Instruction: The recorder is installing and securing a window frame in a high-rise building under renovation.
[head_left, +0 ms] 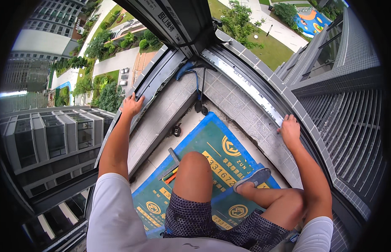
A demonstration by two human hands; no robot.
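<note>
My left hand [131,106] grips the dark window frame [155,75] on the left side of the corner, its fingers spread over the edge. On the other side, my right hand [290,129] has its fingers curled over the right frame rail [246,86], which carries whitish protective film. Both arms are stretched wide apart. In the corner between the rails stands a thick dark post [180,25]. Below it lie a blue piece [185,69] and thin hoses leading to black rubber bulbs [199,107], apart from both hands.
Tiled ledges [241,109] run beneath both rails. A black tape measure [176,130] and a hammer [174,157] beside an orange-and-yellow handle [171,176] lie below the left ledge. Green sheeting [212,130] edged with blue tape covers the floor. Beyond the frames is a deep drop outside.
</note>
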